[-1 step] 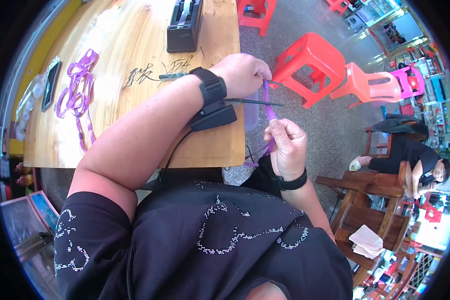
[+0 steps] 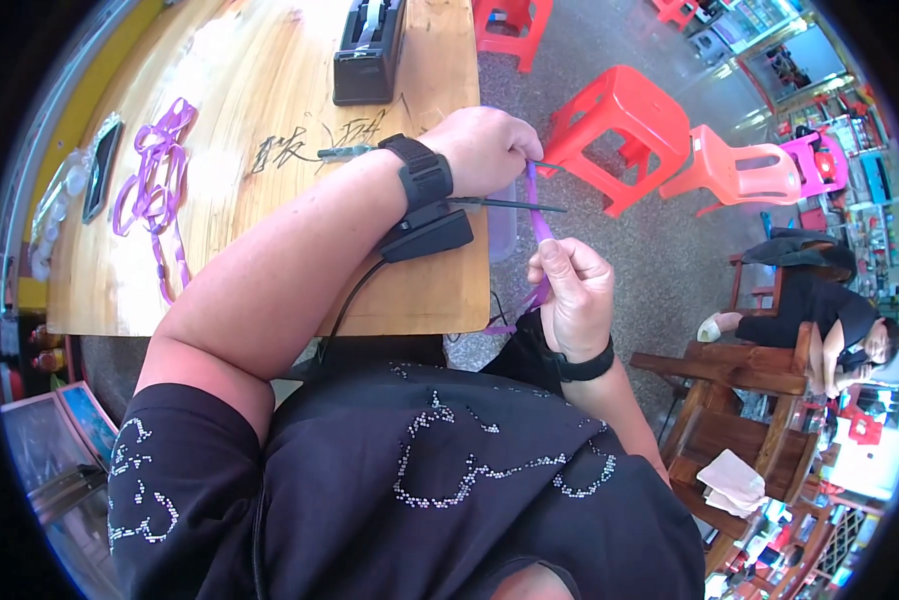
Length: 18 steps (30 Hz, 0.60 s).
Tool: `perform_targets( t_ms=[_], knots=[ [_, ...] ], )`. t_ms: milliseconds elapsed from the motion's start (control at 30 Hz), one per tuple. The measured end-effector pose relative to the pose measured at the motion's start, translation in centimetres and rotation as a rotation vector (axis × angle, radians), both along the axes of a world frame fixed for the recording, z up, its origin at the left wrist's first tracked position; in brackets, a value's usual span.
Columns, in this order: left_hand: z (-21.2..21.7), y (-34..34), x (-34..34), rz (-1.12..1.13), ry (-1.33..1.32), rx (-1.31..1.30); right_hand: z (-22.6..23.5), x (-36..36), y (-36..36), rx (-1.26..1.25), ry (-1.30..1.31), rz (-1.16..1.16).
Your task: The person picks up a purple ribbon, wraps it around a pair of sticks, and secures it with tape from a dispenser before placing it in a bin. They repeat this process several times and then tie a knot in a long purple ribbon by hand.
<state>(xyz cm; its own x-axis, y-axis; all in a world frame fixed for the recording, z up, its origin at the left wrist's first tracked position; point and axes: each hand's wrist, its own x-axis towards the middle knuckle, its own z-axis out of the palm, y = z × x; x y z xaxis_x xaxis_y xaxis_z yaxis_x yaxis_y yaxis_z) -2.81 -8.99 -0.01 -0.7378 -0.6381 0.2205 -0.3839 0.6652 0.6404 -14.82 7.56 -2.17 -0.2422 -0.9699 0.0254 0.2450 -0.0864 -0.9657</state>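
Note:
A strip of purple ribbon (image 2: 541, 224) runs between my two hands, just past the table's right edge. My left hand (image 2: 485, 148) reaches across and pinches its far end; the fingertips are partly turned away. Nearer to me, my right hand (image 2: 577, 300) grips the ribbon between thumb and bent fingers, and a loose tail hangs beside it. A black box (image 2: 428, 238) with a cable sits at my left wrist, and a thin dark rod (image 2: 520, 206) crosses the ribbon there. More purple ribbon (image 2: 153, 180), looped or knotted, lies on the table at the left.
On the wooden table (image 2: 270, 200) stand a black tape dispenser (image 2: 368, 75), a teal pen (image 2: 346, 153) and a dark phone-like slab (image 2: 103, 172). A red stool (image 2: 625, 115) and plastic chair (image 2: 745, 170) stand right. A person (image 2: 820, 310) sits near wooden chairs.

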Motion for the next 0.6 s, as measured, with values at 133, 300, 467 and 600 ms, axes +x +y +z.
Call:
perform_targets(
  t_ms=[133, 300, 467, 600],
  knots=[
    [0.1, 0.1, 0.1, 0.004, 0.004, -0.004, 0.6, 0.1, 0.1, 0.007, -0.012, -0.002],
    [1.3, 0.9, 0.6, -0.155, 0.172, -0.054, 3.0, -0.2, 0.1, 0.001, -0.064, 0.019],
    [1.8, 2.3, 0.6, -0.390, 0.209, -0.036, 5.4, -0.8, -1.1, -0.068, -0.154, 0.042],
    [1.4, 2.7, 0.1, -0.319, 0.184, -0.017, 7.4, -2.1, -2.8, -0.063, -0.263, 0.143]
  ],
)
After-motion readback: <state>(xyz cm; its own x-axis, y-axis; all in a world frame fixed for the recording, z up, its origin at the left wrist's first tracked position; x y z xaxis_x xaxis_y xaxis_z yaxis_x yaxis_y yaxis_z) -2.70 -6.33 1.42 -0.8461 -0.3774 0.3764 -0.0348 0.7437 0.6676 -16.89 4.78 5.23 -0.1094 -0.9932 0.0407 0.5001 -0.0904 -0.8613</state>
